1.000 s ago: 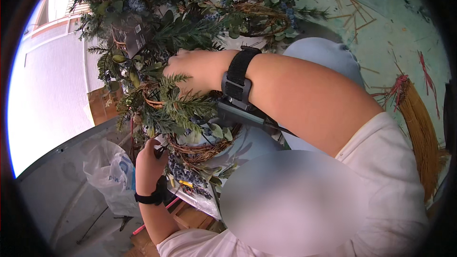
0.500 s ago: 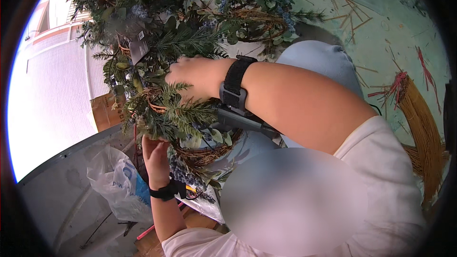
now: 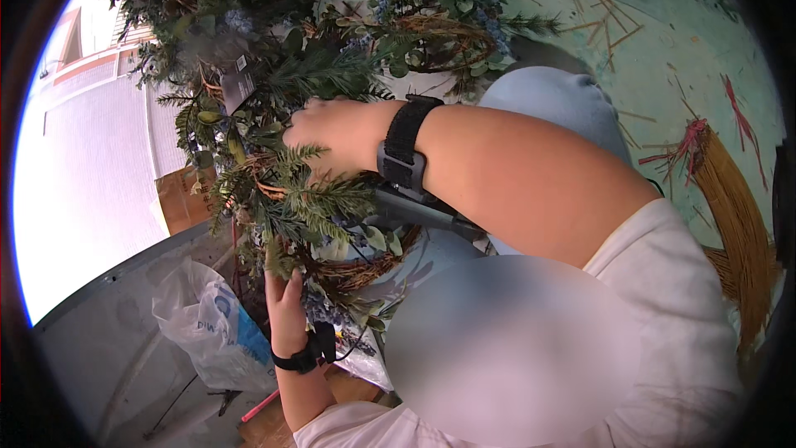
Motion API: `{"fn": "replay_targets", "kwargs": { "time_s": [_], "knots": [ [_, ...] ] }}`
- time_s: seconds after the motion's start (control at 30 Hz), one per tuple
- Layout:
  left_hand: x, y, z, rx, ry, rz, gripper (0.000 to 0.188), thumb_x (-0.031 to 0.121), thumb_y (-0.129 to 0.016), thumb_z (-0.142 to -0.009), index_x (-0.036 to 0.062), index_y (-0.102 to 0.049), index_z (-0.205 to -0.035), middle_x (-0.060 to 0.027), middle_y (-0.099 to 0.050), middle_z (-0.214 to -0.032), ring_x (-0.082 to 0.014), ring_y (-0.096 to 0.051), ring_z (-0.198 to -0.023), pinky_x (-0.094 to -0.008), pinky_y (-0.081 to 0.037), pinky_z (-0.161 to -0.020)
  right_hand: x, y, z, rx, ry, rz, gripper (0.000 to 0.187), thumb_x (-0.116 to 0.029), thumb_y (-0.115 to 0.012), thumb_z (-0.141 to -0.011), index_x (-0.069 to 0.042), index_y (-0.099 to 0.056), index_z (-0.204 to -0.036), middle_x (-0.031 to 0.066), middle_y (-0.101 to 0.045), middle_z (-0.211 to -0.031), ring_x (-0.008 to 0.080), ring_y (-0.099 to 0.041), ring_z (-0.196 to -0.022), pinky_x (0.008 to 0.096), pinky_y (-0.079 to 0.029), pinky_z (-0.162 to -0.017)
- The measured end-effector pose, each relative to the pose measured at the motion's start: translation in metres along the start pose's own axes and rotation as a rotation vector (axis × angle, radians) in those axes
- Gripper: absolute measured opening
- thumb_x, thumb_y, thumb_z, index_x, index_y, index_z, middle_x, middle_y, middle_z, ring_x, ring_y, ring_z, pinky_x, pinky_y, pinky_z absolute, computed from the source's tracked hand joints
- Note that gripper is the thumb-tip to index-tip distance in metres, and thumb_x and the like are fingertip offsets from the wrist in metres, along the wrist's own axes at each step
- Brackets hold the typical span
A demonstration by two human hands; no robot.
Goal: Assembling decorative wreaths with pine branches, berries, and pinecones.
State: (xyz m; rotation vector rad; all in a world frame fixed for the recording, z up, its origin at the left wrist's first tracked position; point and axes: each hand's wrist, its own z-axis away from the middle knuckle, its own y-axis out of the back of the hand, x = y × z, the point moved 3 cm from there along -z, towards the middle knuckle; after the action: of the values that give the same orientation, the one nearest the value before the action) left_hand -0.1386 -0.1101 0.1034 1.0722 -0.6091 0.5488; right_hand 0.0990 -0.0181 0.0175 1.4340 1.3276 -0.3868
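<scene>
A wreath of artificial pine sprigs [image 3: 332, 199], green leaves and blue berries on a twisted twig ring [image 3: 361, 272] is in front of me. My right hand [image 3: 327, 134] reaches across from the right with fingers curled into its upper greenery; the fingertips are hidden by sprigs. My left hand [image 3: 286, 303] comes up from below to the wreath's lower left edge. Its thumb and a finger stand a little apart, with the tips among the leaves, so its grip is not visible. A dark tag [image 3: 238, 87] hangs at the upper left of the greenery.
More berry wreaths [image 3: 444, 37] lie behind. At right, a bundle of brown sticks [image 3: 730, 216] is tied with pink strands, near loose sticks [image 3: 609, 12]. A clear plastic bag [image 3: 203, 328] sits lower left, near a cardboard box [image 3: 184, 199]. Blue-clad knee [image 3: 547, 99] rises beyond my right forearm.
My left hand has moved down and slightly right along the wreath's edge, its thumb now apart from the finger. My right hand stays almost in place.
</scene>
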Motion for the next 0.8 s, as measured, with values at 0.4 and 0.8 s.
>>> {"fn": "replay_targets", "kwargs": {
  "time_s": [0.4, 0.8],
  "knots": [
    [0.045, -0.029, -0.002, -0.178, -0.27, -0.528, 0.086, 0.03, -0.062, -0.077, -0.009, -0.014, -0.136, -0.0302, -0.012, -0.142, -0.0381, -0.017, -0.133, -0.0393, -0.015, -0.107, -0.003, -0.005, -0.005, 0.015, -0.003, 0.004, 0.039, -0.028, -0.063, -0.075, -0.008, -0.054, -0.107, 0.0133, -0.053, -0.102, 0.0334, -0.047, -0.101, 0.0411, -0.041, -0.084],
    [0.112, -0.081, 0.006, -0.485, -0.52, -0.957, 0.073, 0.033, -0.067, -0.072, -0.0072, -0.037, -0.126, -0.0288, -0.029, -0.134, -0.0523, -0.018, -0.126, -0.057, -0.02, -0.102, 0.022, -0.008, 0.003, 0.125, -0.034, -0.071, 0.037, -0.028, -0.06, -0.076, -0.011, -0.054, -0.108, 0.0123, -0.052, -0.102, 0.0329, -0.046, -0.101, 0.0431, -0.04, -0.085]
  ]
}}
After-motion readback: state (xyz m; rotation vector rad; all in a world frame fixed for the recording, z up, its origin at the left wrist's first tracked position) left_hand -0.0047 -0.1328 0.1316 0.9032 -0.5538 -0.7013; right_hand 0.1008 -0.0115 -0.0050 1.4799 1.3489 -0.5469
